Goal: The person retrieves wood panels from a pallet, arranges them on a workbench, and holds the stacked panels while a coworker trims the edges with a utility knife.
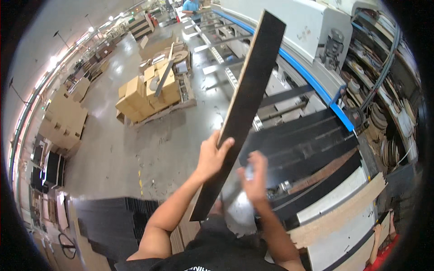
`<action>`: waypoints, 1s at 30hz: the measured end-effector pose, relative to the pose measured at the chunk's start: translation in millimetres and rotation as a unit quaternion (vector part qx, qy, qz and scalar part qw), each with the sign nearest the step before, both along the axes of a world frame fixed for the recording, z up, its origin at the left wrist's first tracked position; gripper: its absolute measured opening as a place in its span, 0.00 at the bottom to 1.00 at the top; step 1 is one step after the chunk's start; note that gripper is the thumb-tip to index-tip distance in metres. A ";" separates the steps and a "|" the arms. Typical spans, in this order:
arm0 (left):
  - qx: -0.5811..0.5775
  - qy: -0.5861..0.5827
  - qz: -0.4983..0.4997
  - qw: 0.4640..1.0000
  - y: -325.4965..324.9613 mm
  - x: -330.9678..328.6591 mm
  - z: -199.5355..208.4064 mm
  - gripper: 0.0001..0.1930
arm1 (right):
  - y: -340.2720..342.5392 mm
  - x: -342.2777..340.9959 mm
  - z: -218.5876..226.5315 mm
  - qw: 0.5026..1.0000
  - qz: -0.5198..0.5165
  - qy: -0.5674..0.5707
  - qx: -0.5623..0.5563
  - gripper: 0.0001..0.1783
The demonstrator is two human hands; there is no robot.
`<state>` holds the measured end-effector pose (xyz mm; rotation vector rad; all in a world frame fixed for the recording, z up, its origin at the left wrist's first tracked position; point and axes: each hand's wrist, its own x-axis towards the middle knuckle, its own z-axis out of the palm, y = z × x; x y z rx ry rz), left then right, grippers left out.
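Note:
A long, narrow board (244,104) with a black face and a raw, pale brown edge stands tilted in front of me, its top leaning to the right. My left hand (213,156) is closed around its lower half, the thumb pressing on the black face and the other fingers behind the edge. Just to the right of the board, apart from it, my right hand (255,178) is raised and smeared by motion. A pale, bluish spot shows between its thumb and fingers; whether it is held or lies behind, I cannot make out.
To the right runs a machine with a blue rail (307,70) and a dark slatted bed (303,140). Stacked black boards (106,226) lie at lower left. Cartons (135,97) sit on a pallet ahead. A person in blue (191,6) stands far off; a red sleeve (384,253) shows lower right.

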<state>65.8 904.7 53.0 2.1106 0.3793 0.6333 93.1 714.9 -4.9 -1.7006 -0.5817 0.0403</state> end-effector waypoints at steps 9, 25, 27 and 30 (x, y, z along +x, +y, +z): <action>0.023 0.080 -0.092 0.992 163.4 12.4 -87.0 0.19 | 107.7 243.2 233.3 0.943 -0.161 -0.290 0.032 0.45; -0.011 -0.019 -0.061 0.998 414.9 59.8 -128.6 0.16 | 387.9 254.4 270.7 0.947 0.007 -0.300 -0.115 0.24; -0.005 -0.016 -0.057 0.998 445.9 61.0 -135.3 0.15 | 425.8 268.8 262.6 0.963 0.062 -0.241 -0.103 0.23; -0.063 0.006 -0.039 0.997 500.4 68.8 -150.0 0.14 | 482.3 307.7 242.5 0.970 0.127 -0.194 -0.077 0.24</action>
